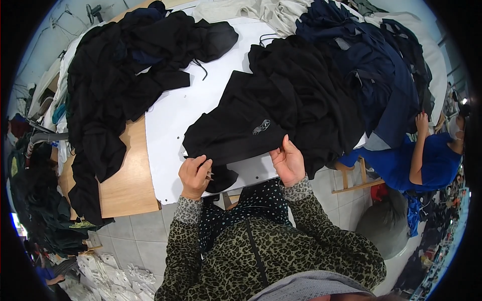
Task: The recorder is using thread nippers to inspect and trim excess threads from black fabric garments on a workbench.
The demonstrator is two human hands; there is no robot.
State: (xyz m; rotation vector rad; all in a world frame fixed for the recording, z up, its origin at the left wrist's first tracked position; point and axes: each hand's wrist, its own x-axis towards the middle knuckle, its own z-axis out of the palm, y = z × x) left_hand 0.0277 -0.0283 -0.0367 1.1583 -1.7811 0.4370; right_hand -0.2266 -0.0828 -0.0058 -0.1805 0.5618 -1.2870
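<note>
Gripping the near edge of a black garment (236, 138), two bare hands hold it stretched between them, over the near side of the tabletop (133, 180). The left hand (194, 176) has its fingers closed on the left corner; the right hand (290, 165), palm turned up, pinches the edge lightly between thumb and fingers. The step in hand appears to be straightening this edge; the next move probably calls for even tension from both hands. The garment is plain, matte and soft-looking, with a small grey outlined motif (261, 127) near the right hand. Heaped black cloth (316, 95) adjoins it; whether it is the same piece is hard to tell. Beneath lies a white sheet (168, 135), with black clothes (120, 85) piled left, navy clothes (386, 90) right, and a person in blue (434, 160) beyond.
</note>
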